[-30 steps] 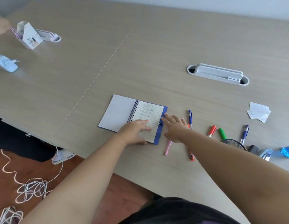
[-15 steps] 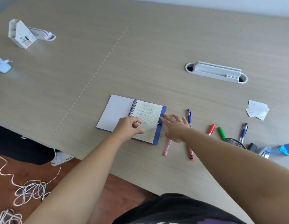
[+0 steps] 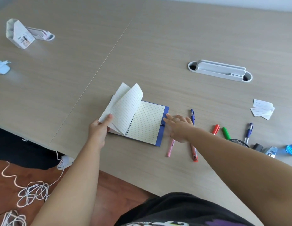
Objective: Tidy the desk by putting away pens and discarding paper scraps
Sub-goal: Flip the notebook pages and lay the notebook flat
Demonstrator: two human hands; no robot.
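A blue spiral notebook (image 3: 148, 123) lies open near the desk's front edge. My left hand (image 3: 99, 129) grips a bunch of its lined pages (image 3: 124, 108), lifted and curling to the left. My right hand (image 3: 178, 128) rests flat, fingers spread, touching the notebook's right blue cover edge. Beside it lie a pink pen (image 3: 170, 149), an orange pen (image 3: 194, 152), a blue pen (image 3: 192, 115), red (image 3: 215, 129) and green (image 3: 226, 133) markers and another blue pen (image 3: 248, 132). Paper scraps (image 3: 262, 109) sit at the right.
A grey cable tray (image 3: 220, 70) is set in the desk behind the pens. A mesh pen cup (image 3: 238, 141), a small black item and a blue bottle (image 3: 291, 149) sit by my right arm. A white holder (image 3: 19, 34) stands far left. White cables (image 3: 32, 193) lie on the floor.
My left hand took hold of the notebook's pages and flipped them up and leftward, exposing a blank lined page. My right hand stayed at the notebook's right edge.
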